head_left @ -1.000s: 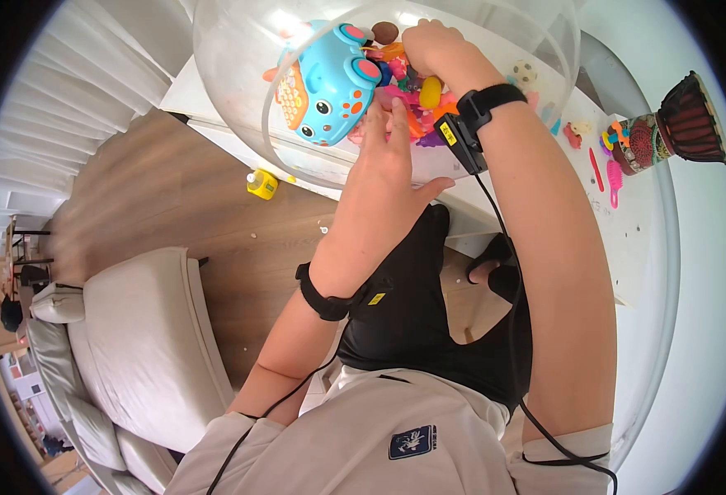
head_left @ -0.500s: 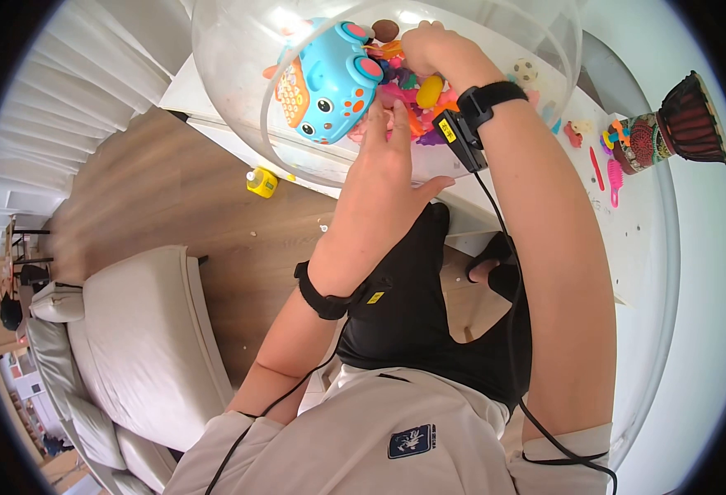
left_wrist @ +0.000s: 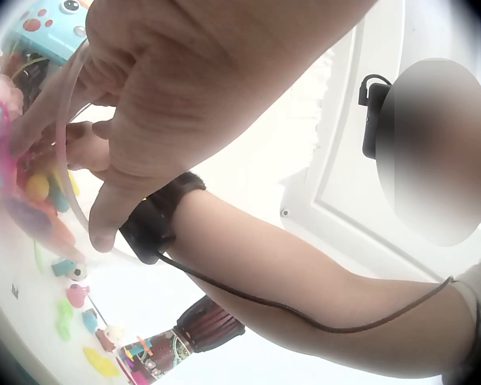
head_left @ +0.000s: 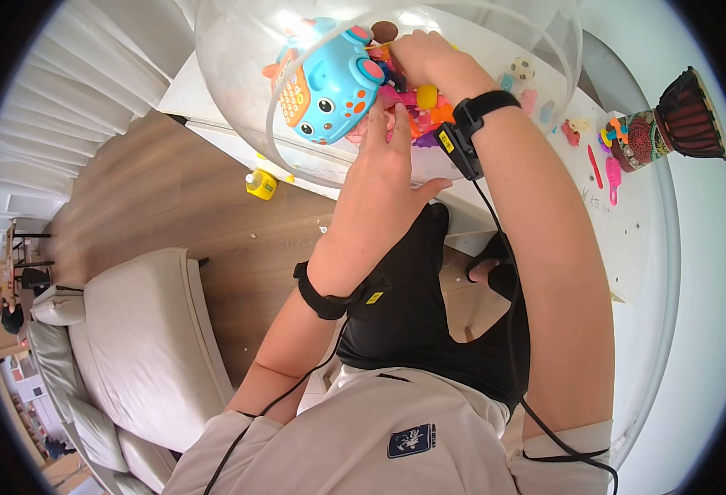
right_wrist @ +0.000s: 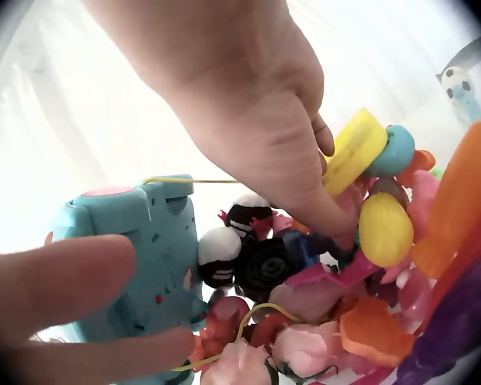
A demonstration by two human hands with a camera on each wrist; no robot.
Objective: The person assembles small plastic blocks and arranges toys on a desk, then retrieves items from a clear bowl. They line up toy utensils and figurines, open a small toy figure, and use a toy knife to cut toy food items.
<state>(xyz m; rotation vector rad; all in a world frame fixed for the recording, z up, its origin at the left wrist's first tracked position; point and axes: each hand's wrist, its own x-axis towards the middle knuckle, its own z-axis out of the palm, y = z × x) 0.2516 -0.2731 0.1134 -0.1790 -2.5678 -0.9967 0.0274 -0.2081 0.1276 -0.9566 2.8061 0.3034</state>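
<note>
A clear round container [head_left: 274,124] holds a blue animal-shaped toy [head_left: 338,78] and a heap of small coloured toys [right_wrist: 377,329]. My left hand [head_left: 375,186] reaches over the near rim, fingers extended beside the blue toy and thumb spread out, gripping nothing visible. Deeper inside, my right hand [head_left: 429,62] reaches down into the heap. In the right wrist view its thumb points down among the toys, between a black round piece [right_wrist: 266,266] and a yellow egg-shaped toy [right_wrist: 386,229]; a yellow block [right_wrist: 357,148] lies by the fingers. Whether it holds anything is hidden.
On the white table [head_left: 627,239] right of the container are a patterned drum [head_left: 648,140], a pink brush [head_left: 614,181] and a red stick [head_left: 596,167]. A yellow bottle [head_left: 261,184] is beyond the table edge, above the wooden floor; a pale sofa [head_left: 148,330] stands left.
My right hand has shifted slightly left and nearer me, now partly covering the yellow egg-shaped toy. The left hand stays nearly still. A dark-clothed person at the far left has shifted.
</note>
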